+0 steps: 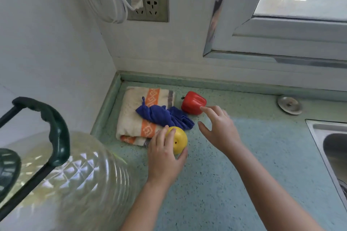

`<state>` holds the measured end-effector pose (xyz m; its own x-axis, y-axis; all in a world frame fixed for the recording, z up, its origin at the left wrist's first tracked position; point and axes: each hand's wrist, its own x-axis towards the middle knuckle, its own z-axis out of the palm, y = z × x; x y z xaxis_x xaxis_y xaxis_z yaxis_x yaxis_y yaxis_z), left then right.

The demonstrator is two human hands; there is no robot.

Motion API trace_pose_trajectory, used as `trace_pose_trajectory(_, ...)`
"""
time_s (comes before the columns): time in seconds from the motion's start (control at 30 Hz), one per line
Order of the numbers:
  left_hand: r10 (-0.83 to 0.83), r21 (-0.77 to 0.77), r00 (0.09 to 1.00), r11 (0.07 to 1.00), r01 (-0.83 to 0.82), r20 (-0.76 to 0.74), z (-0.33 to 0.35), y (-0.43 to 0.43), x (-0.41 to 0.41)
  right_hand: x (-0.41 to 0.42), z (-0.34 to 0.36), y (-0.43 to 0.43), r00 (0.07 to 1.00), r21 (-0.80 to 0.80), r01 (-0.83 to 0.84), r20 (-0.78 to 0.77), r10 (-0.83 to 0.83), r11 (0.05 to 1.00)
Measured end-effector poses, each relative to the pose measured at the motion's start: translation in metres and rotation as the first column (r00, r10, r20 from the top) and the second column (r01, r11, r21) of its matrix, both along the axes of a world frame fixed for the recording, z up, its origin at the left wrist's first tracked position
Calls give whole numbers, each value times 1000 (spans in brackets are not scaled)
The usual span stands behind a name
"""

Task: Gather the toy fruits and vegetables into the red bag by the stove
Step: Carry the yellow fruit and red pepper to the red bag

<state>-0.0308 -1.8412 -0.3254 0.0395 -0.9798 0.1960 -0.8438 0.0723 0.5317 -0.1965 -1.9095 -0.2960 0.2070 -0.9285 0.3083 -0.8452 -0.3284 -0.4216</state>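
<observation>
A yellow toy fruit lies on the green countertop at the edge of a folded towel. My left hand is wrapped around it, fingers on top and thumb at its right side. A red toy bell pepper lies on its side further back near the wall. My right hand hovers open just in front of the pepper, with the index fingertip touching or almost touching it. The red bag and the stove are out of view.
A beige and orange folded towel lies in the corner with a blue cloth on it. A large clear plastic jug with a dark green handle stands at the left. A steel sink is at the right, a round metal cap behind it.
</observation>
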Motion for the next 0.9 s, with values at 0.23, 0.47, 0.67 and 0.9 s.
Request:
trace_pose_trajectory(0.23, -17, 18, 999, 1000, 17, -36, -17, -11, -1, 2, -17, -31, 999, 2, -14, 29, 14, 1000)
trace_pose_trajectory(0.47, -21, 23, 996, 999, 23, -90, -25, -15, -1, 15, -36, -54, 1000, 45, -1, 31, 0, 999)
trace_pose_trajectory(0.67, -9, 34, 989, 999, 14, -146, -27, -16, -1, 24, -48, -67, 996, 68, 44, 74, -49, 997)
trace_pose_trajectory(0.9, 9, -5, 985, 1000, -10, -171, -30, -17, -4, 29, -59, -71, 981, 92, 54, 180, -70, 994)
